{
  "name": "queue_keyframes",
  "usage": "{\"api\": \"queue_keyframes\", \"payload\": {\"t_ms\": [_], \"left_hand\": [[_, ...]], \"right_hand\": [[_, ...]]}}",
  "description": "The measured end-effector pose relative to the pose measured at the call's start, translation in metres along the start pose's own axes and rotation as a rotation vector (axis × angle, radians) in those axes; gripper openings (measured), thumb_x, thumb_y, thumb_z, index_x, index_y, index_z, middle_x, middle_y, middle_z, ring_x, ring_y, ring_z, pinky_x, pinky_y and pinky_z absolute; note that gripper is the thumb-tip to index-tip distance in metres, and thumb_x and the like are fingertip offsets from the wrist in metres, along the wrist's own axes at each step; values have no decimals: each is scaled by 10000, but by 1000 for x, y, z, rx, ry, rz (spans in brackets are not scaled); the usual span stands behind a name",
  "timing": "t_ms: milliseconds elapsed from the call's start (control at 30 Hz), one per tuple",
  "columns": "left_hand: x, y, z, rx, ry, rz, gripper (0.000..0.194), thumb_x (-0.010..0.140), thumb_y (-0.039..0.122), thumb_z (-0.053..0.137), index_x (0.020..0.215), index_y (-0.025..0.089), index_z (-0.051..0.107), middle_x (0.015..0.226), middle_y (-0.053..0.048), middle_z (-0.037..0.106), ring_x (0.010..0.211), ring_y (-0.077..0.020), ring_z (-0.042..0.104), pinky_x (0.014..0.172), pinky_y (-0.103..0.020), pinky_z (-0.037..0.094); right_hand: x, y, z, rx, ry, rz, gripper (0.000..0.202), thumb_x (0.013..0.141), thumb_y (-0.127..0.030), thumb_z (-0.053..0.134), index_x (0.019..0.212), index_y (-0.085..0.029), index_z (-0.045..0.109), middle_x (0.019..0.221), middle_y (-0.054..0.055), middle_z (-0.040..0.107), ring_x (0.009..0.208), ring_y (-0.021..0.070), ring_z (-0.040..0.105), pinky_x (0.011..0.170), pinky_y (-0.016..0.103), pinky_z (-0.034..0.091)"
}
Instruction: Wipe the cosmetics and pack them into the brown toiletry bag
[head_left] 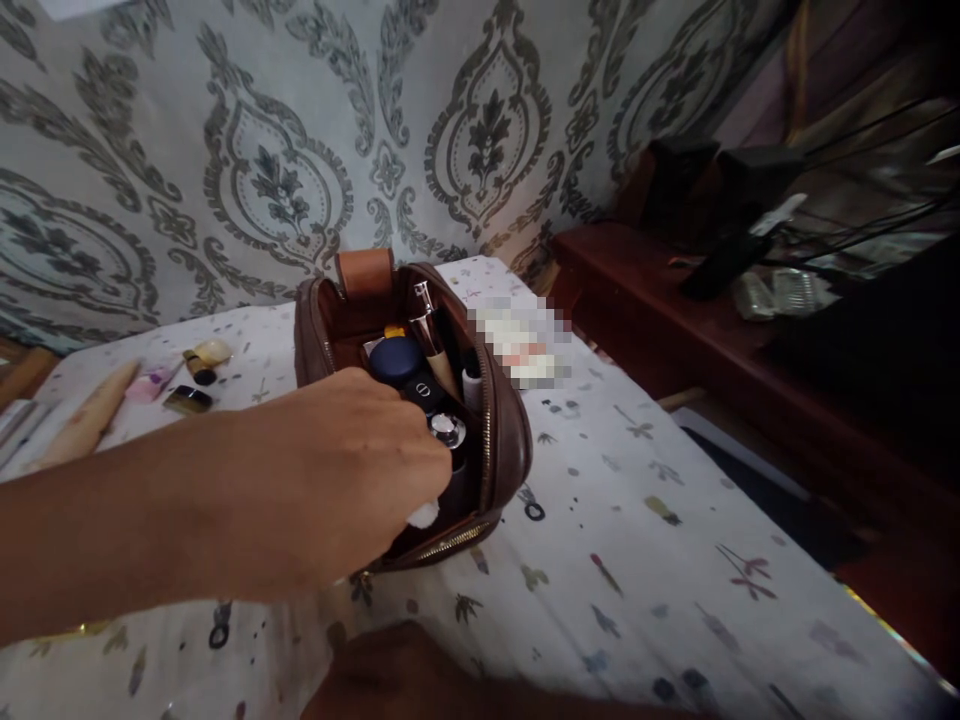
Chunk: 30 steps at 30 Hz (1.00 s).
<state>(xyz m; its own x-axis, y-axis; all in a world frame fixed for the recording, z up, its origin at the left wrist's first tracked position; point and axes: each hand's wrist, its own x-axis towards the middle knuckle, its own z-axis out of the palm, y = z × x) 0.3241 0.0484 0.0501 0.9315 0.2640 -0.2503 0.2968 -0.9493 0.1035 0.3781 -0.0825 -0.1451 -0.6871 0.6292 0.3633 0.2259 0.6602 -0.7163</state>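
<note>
My left hand reaches from the left into an unzipped brown makeup bag. Its fingers curl downward, and most of them are hidden behind the back of the hand. Something small and white shows under the fingers; I cannot make out what it is. Inside the bag are a round navy compact, a black item with a pale logo, a beige tube with a shiny cap and a silver-topped item. My right hand lies in shadow at the bottom edge, near the bag's front, its fingers indistinct.
Several small cosmetics, among them a dark-capped item and a beige tube, lie left on the patterned cloth. A blurred-out item is right of the bag. Patterned wall rises behind; a reddish-brown shelf stands right.
</note>
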Motion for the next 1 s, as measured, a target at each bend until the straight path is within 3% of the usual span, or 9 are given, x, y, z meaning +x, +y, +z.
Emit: {"api": "queue_keyframes", "payload": {"t_ms": [133, 300, 500, 833, 1000], "left_hand": [[7, 3, -6, 55, -92, 28, 138, 773, 108, 636, 693, 220, 619, 656, 7, 626, 586, -182, 513, 534, -333, 251], [0, -4, -5, 66, -49, 77, 142, 790, 95, 602, 830, 225, 641, 797, -11, 681, 679, -199, 565, 588, -335, 307], [1, -1, -1, 31, -11, 26, 287, 674, -38, 535, 739, 239, 573, 720, 23, 628, 688, -192, 568, 604, -309, 317], [20, 5, -18, 13, -231, 17, 363, 653, -67, 547, 844, 216, 669, 753, 13, 683, 713, -181, 605, 526, -272, 304], [11, 0, -8, -42, -110, 82, 396, 614, -106, 521, 798, 232, 617, 710, 36, 642, 675, -171, 576, 566, -295, 305]], "right_hand": [[0, 0, -1, 16, 1, 15, 204, 966, -283, 543, 933, -155, 699, 806, 13, 766, 724, 112, 685, 704, 172, 514], [0, 0, -4, 10, -35, 11, 215, 970, -274, 522, 935, -150, 694, 814, 21, 768, 747, 120, 695, 741, 177, 526], [2, 0, -4, 21, -61, 29, 235, 981, -294, 496, 959, -170, 694, 838, 10, 783, 744, 110, 697, 755, 166, 526], [3, -7, -13, 102, -106, 113, 170, 953, -237, 551, 926, -144, 691, 873, 25, 777, 834, 123, 717, 827, 166, 510], [5, -8, -18, 76, -132, 102, 193, 965, -235, 521, 962, -144, 691, 899, 24, 779, 859, 121, 711, 813, 154, 504]]}}
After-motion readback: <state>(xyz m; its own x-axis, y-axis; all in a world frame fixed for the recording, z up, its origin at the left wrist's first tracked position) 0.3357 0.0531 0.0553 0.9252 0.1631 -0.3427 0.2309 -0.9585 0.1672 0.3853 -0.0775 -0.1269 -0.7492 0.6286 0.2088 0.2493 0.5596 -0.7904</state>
